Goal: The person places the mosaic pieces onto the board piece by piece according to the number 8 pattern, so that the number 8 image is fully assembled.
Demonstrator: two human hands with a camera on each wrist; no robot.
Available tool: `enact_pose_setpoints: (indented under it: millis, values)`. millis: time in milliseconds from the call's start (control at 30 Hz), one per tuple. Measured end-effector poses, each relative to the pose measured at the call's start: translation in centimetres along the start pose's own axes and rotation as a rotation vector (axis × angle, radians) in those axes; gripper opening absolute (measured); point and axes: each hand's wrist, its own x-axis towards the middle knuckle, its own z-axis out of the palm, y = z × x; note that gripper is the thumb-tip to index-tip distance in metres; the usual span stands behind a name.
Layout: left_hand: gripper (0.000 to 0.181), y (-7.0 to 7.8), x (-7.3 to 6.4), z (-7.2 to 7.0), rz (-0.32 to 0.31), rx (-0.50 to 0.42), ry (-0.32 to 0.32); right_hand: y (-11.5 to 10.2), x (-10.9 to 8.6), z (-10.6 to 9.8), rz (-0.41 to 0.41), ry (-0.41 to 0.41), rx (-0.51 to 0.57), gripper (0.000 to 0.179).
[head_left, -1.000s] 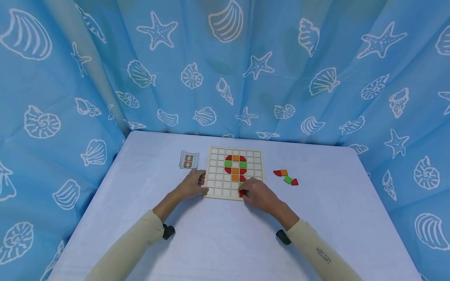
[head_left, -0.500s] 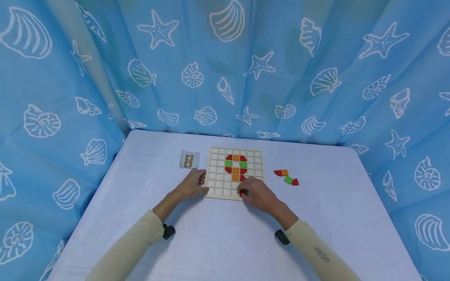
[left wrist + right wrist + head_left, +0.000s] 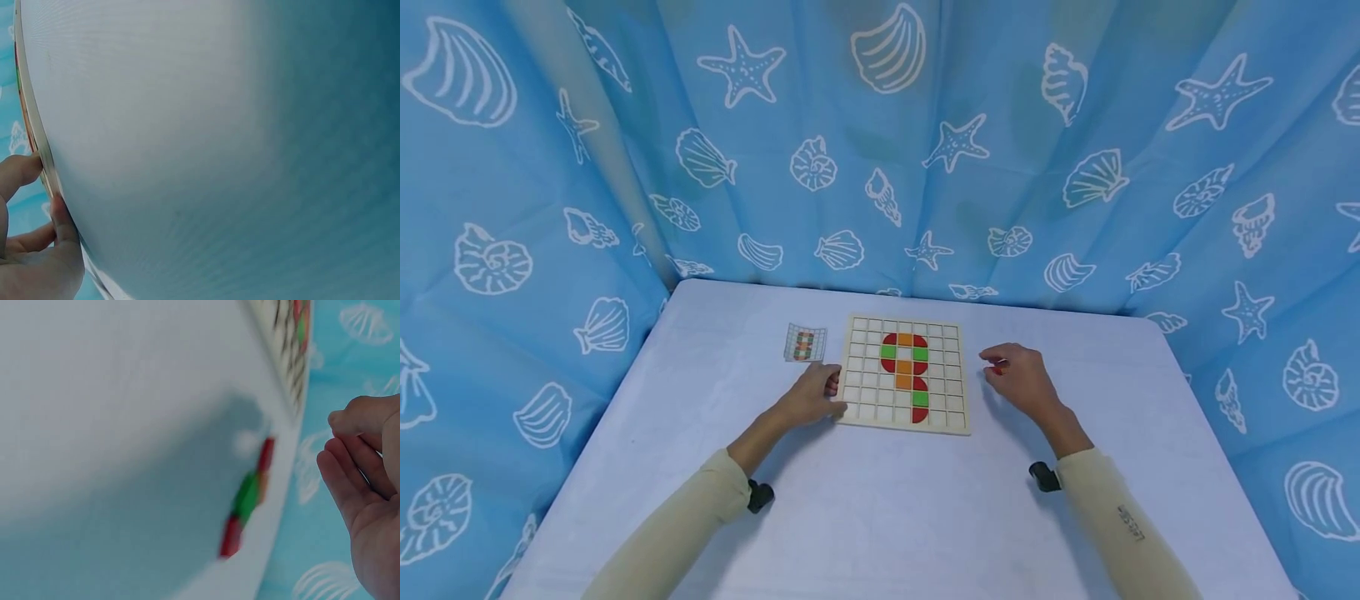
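A pale wooden grid board [image 3: 951, 383] lies mid-table, with red, orange and green pieces set in its cells. At its lower end sits a red quarter-round piece [image 3: 920, 415] under a green square [image 3: 920, 398]. My left hand [image 3: 808, 396] holds the board's left edge; in the left wrist view thumb and fingertips pinch the board's rim [image 3: 36, 125]. To the right of the board, my right hand [image 3: 1022, 382] hovers over the loose pieces, fingers bent and nothing between them. The right wrist view shows these as a green square [image 3: 247, 499], an orange piece [image 3: 263, 487] and red pieces [image 3: 229, 536].
A small printed pattern card [image 3: 805, 342] lies left of the board, beyond my left hand. The white-covered table [image 3: 880, 517] reaches back to a blue curtain [image 3: 880, 167] with white seashell and starfish prints. A dark wrist camera [image 3: 1043, 477] sits on my right forearm.
My right hand has let go of the red quarter-round piece at the board's lower end and moved right, over the loose pieces. My left hand stays at the board's edge.
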Motion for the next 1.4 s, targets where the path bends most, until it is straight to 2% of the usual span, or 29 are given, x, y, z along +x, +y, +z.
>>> enact_pose_setpoints:
  millis: [167, 300, 567, 1100, 1233, 1400]
  values:
    - [0.069, 0.0, -0.1, 0.0, 0.017, -0.004, 0.000, 3.0, 0.0, 0.0, 0.143, -0.040, 0.020, 0.030]
    - [0.069, 0.2, -0.2, 0.1, 0.014, -0.004, 0.001, 4.3, -0.1, 0.2, 0.187, -0.064, -0.005, 0.036]
    - [0.071, 0.2, -0.3, 0.0, -0.004, 0.005, 0.009, 5.1, 0.2, 0.5, 0.182, -0.084, -0.021, 0.041]
    - [0.071, 0.2, 0.0, 0.0, -0.001, 0.004, 0.012, 4.9, 0.5, 0.6, 0.193, -0.073, -0.050, 0.044]
    - [0.069, 0.2, 0.0, 0.0, 0.001, 0.006, 0.013, 4.1, 0.7, 0.5, 0.166, -0.050, -0.042, 0.042]
    - [0.071, 0.3, -0.2, 0.0, -0.009, 0.020, 0.015, 1.6, 0.9, 0.4, 0.082, -0.021, -0.017, 0.037]
